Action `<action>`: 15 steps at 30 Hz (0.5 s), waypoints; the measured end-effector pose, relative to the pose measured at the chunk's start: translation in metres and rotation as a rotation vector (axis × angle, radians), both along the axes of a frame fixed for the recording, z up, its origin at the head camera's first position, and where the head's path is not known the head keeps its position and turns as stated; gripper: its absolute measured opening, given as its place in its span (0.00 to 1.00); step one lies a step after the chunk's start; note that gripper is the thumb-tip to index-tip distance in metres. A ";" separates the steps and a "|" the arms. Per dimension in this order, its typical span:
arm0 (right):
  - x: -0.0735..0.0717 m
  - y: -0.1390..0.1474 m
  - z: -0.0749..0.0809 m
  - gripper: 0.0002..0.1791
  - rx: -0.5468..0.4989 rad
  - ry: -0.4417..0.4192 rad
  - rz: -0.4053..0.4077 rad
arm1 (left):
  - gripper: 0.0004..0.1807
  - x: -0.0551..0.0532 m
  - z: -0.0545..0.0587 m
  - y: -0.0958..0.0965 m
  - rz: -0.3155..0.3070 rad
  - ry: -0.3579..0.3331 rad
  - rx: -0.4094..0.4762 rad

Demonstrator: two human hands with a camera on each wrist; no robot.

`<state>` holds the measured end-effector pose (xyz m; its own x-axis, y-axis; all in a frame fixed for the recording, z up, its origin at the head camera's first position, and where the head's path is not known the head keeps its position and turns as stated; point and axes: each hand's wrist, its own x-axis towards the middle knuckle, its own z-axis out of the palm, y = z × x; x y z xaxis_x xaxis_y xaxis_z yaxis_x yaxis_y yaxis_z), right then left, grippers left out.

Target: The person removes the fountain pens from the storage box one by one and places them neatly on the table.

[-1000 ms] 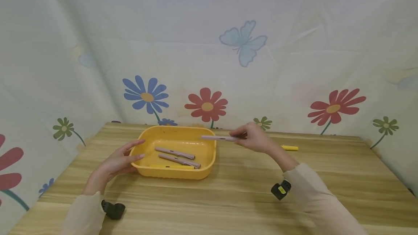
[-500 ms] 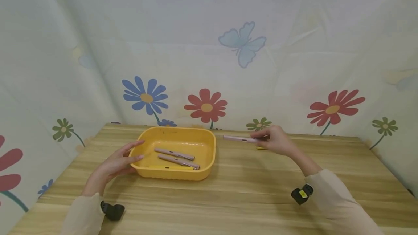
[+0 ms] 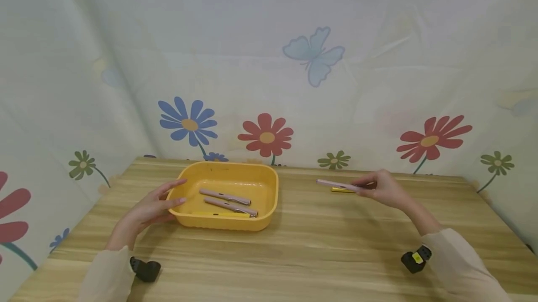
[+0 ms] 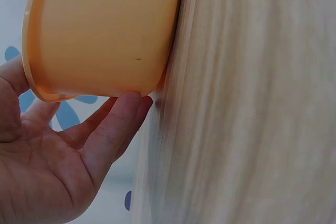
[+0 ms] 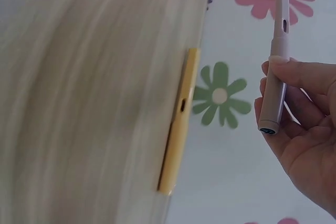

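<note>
My right hand point(image 3: 384, 190) pinches a pinkish-grey pen point(image 3: 335, 184) between thumb and fingers, raised above the table. Beneath it a yellow pen point(image 3: 341, 190) lies on the wood; the right wrist view shows that yellow pen point(image 5: 178, 124) apart from the held pen point(image 5: 278, 77). My left hand point(image 3: 151, 206) holds the left end of a yellow plastic basin point(image 3: 227, 224), with fingers over its rim. In the left wrist view other fingers point(image 4: 107, 132) press the basin's outer wall. Inside the basin lie two pinkish-grey pens point(image 3: 224, 197) and a yellow pen point(image 3: 231, 215).
The wood-grain table point(image 3: 302, 260) reaches back to a white curtain point(image 3: 235, 73) printed with flowers and a butterfly. A black wrist camera point(image 3: 145, 270) sits on the left sleeve, another black camera point(image 3: 415, 260) on the right.
My right hand has carried the pinkish-grey pen rightward from over the basin's right rim to above the yellow pen. The left hand and basin have stayed in place.
</note>
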<state>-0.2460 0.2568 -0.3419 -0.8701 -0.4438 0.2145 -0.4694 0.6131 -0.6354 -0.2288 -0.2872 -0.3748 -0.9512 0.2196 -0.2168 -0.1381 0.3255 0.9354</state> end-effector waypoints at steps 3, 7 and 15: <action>0.000 0.012 -0.007 0.12 0.016 0.005 -0.014 | 0.40 0.000 0.001 0.001 0.001 0.001 -0.003; -0.002 0.024 -0.015 0.11 0.046 0.017 -0.043 | 0.40 0.000 0.001 0.000 -0.005 0.006 -0.005; -0.005 0.037 -0.026 0.11 0.110 -0.012 -0.094 | 0.39 -0.001 0.001 -0.001 -0.009 0.009 -0.002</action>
<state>-0.2513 0.2938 -0.3675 -0.9112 -0.3803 0.1584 -0.3993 0.7202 -0.5674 -0.2293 -0.2881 -0.3741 -0.9510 0.2279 -0.2090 -0.1270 0.3285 0.9359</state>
